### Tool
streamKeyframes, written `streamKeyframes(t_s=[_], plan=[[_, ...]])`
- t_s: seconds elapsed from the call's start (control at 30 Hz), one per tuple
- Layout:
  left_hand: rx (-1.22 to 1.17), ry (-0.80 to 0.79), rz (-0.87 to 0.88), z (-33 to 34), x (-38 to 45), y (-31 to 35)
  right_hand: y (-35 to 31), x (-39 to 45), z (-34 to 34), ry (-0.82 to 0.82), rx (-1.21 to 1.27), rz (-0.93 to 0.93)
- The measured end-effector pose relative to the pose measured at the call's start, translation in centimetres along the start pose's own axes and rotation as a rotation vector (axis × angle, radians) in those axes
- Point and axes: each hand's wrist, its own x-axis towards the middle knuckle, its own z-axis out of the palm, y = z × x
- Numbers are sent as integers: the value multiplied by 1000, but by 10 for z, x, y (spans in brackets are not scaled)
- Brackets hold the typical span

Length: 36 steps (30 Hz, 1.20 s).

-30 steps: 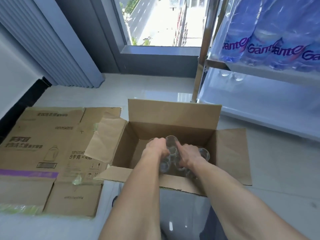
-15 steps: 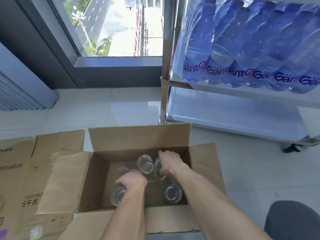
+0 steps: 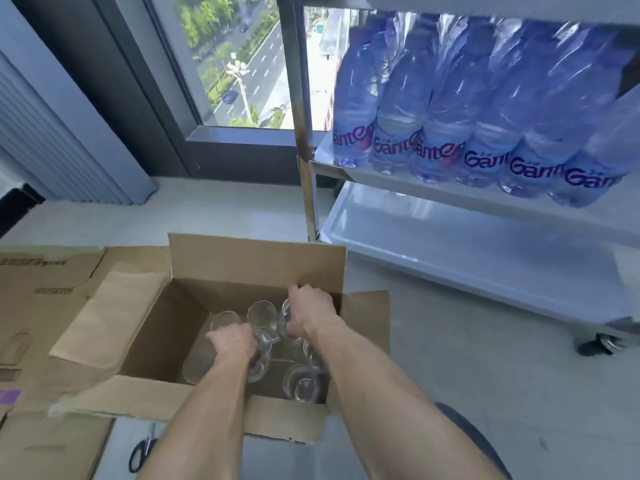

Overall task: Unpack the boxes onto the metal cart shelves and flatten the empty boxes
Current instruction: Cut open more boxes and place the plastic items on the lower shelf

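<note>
Both hands were down inside open cardboard box (image 3: pixel 242 268) on floor. Left hand (image 3: pixel 232 344) gripped clear drinking glass at box centre; right hand (image 3: pixel 309 317) gripped another by far right wall. We judged both glasses upright, long axis vertical, so lift goes straight up. Remaining glasses (image 3: pixel 261 311) stood mouth-up around hands. Metal cart (image 3: pixel 306 188) sat up and right of box, right hand nearer; lower shelf (image 3: pixel 467 251) bare where visible, bottled water (image 3: pixel 433 109) on shelf above. Flattened box (image 3: pixel 45 306) lay left.
</note>
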Motion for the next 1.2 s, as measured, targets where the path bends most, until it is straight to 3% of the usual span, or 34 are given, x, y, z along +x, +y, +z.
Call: streamKeyframes(t_s=[0.27, 0.47, 0.83, 1.07, 1.2], plan=[[-151, 28, 6, 11, -8, 8, 7, -1, 3, 66, 27, -33], [-283, -6, -87, 17, -3, 30, 15, -2, -4, 57, 77, -84], [-458, 148, -240, 28, -2, 39, 36, -12, 15, 109, 53, -166], [-568, 254, -99, -6, -37, 22, 14, -28, -8, 148, 36, -9], [-470, 478, -24, -42, -45, -5, -14, -30, -28, 248, 100, 146]])
